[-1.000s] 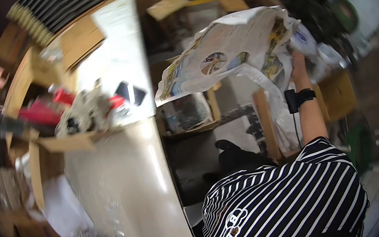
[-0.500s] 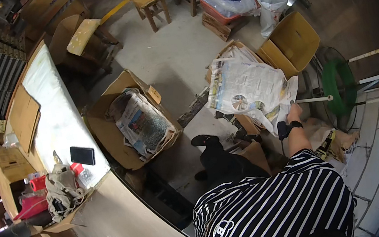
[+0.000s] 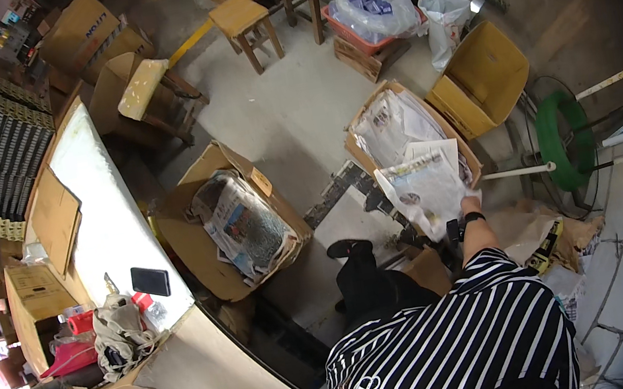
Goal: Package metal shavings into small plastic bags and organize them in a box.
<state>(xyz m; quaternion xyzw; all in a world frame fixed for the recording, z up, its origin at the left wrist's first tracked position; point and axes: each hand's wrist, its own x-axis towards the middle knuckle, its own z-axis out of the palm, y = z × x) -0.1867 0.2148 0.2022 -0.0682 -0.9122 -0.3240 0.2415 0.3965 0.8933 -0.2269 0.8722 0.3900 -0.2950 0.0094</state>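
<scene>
The person wears a black-and-white striped shirt, and a dark strap circles the right wrist. The right hand grasps the near edge of a printed newspaper sheet, its fingers partly hidden; the left hand is out of view, so its state cannot be told. The sheet slopes across the near end of an open carton, which holds more loose paper. Crumpled brown paper lies just right of the forearm. To the left, the counter carries a beige cloth bag and, a little beyond it, a dark phone. Between the counter and the paper carton, a second carton on the floor contains folded newspapers. A green ring stands at the right; a yellow-brown box sits beside the paper carton. Farther off are a white bag, a red basket bearing clear plastic, and a wooden stool.
</scene>
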